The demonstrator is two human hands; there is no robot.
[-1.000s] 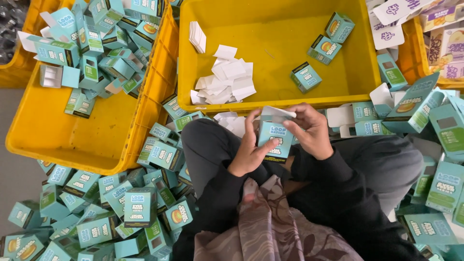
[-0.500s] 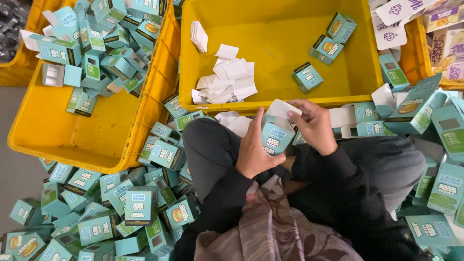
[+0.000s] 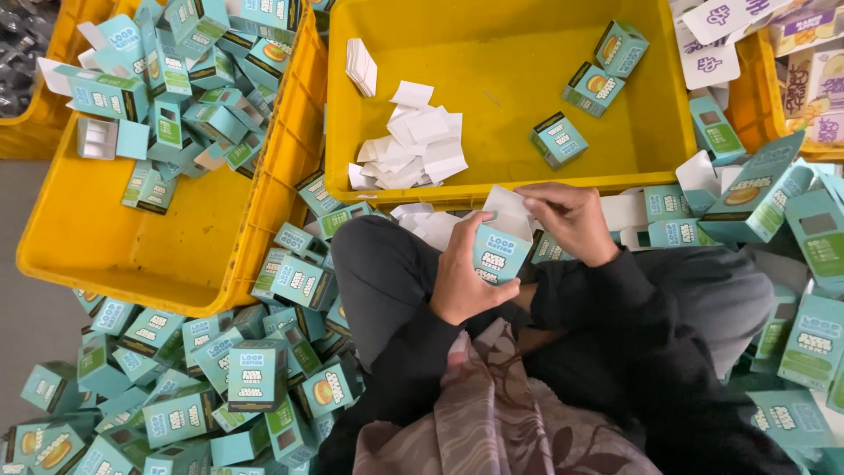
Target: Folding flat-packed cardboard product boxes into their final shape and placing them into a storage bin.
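Note:
My left hand [image 3: 464,274] grips a small teal carton [image 3: 499,253] upright over my lap. A white paper insert [image 3: 511,208] sticks up out of the carton's open top. The fingers of my right hand [image 3: 570,220] pinch the top edge of that insert. Both hands sit just in front of the near wall of the middle yellow bin [image 3: 655,163], which holds a pile of white paper inserts [image 3: 411,149] and three teal cartons [image 3: 557,139].
A second yellow bin [image 3: 189,246] at the left is partly filled with teal cartons. Several more teal cartons [image 3: 251,378] lie heaped on the floor at the lower left and along the right side [image 3: 809,264]. Another bin of mixed packages [image 3: 813,62] stands at the top right.
The carton has turned upright in my left hand. The white insert now stands higher out of its top, with my right hand shifted up to its edge.

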